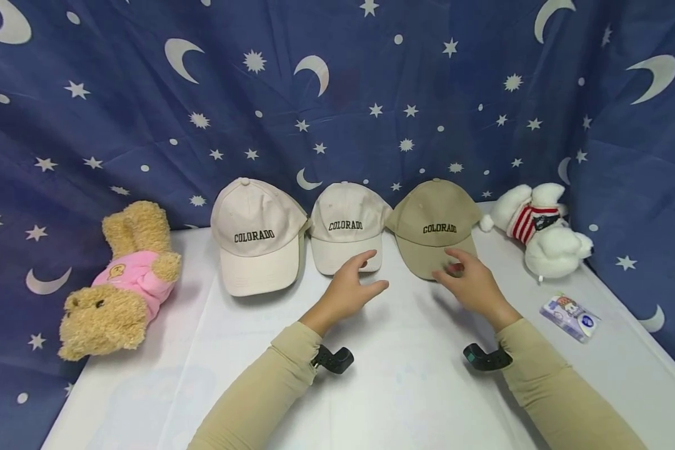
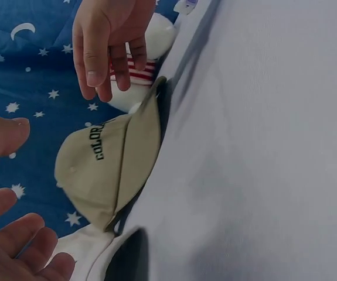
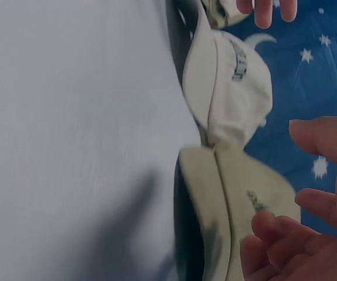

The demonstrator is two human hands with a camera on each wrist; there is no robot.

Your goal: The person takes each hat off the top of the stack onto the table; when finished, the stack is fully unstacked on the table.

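Observation:
Three baseball caps lettered COLORADO stand in a row at the back of the table: a large cream cap (image 1: pixel 259 219) on the left, a smaller off-white cap (image 1: pixel 345 219) in the middle and a khaki cap (image 1: pixel 435 219) on the right. My left hand (image 1: pixel 351 287) hovers in front of the off-white cap, thumb and fingers apart, holding nothing. Before the khaki cap's brim hangs my right hand (image 1: pixel 472 281), fingers loosely bent with nothing between them. In the right wrist view, the fingers (image 3: pixel 279 234) overlap the khaki cap; contact cannot be told.
A tan teddy bear (image 1: pixel 140 281) in a pink shirt lies at the left. At the right lie a white plush toy (image 1: pixel 551 244) in a striped top and a small purple packet (image 1: pixel 570 317). A blue moon-and-star cloth (image 1: pixel 349 87) hangs behind the white table (image 1: pixel 394 400).

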